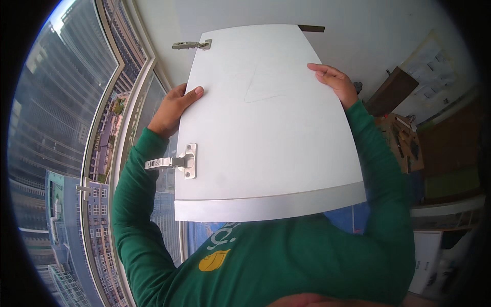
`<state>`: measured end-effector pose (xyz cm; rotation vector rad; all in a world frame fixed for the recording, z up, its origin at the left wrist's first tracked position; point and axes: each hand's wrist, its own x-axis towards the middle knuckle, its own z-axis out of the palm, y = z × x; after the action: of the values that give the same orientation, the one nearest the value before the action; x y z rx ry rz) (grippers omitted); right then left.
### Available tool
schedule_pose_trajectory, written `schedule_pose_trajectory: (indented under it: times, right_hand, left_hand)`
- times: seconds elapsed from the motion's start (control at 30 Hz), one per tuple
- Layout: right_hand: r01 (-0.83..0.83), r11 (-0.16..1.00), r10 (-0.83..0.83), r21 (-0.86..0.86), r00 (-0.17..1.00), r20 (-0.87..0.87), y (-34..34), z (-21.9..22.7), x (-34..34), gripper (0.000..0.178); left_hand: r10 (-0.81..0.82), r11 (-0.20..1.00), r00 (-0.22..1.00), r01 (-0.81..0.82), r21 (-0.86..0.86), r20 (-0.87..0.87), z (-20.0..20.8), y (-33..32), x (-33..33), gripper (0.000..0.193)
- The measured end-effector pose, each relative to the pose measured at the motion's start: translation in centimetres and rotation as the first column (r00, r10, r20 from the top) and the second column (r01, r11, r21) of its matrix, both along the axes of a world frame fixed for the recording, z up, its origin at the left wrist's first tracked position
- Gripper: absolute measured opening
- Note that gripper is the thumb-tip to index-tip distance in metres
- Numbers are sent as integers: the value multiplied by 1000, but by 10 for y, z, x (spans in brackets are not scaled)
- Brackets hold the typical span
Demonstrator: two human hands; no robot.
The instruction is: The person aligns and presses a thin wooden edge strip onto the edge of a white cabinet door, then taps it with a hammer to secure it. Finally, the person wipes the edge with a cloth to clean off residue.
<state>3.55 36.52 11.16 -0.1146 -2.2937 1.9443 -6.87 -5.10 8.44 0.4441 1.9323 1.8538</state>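
Observation:
A white cabinet door [271, 128] is held up in front of my chest, between both hands. My left hand [176, 106] grips its left edge, thumb on the face and fingers behind. On the opposite edge, my right hand [335, 84] clasps the door with its thumb and a finger at the face; the other fingers are partly hidden. Two metal hinges jut out from the left edge: an upper hinge [197, 45] above my left hand and a lower hinge [179, 161] below it. Faint pencil lines mark the door's face. A silvery strip [271, 202] runs along the near edge.
Tall windows [123, 66] stand close on my left, with buildings outside. A pale wall [230, 13] is ahead. To the right are a brown board [394, 92], a wooden workbench [409, 163] with tools, and papers [432, 71] on the wall. Blue sheeting [350, 217] shows below the door.

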Motion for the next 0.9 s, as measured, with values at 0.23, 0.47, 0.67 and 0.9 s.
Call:
schedule_pose_trajectory:
  times: [0.23, 0.47, 0.67, 0.9]
  right_hand:
    - [-83, 975, 133, -206, 960, 246, -7, -94, -10, 36]
    - [122, 885, 123, -449, 870, 478, -53, -112, 20, 42]
    - [202, 905, 31, -375, 848, 530, -60, -118, 50, 37]
    - [267, 891, 36, -368, 765, 643, -58, -145, 63, 39]
  left_hand:
    - [76, 969, 989, -43, -245, 127, -82, -29, -17, 73]
    - [-56, 998, 998, 56, 24, -6, -163, -92, -10, 46]
    - [-120, 987, 776, 27, 157, 619, -139, -95, -8, 37]
    - [-92, 996, 739, 64, 67, 667, -156, -78, 6, 31]
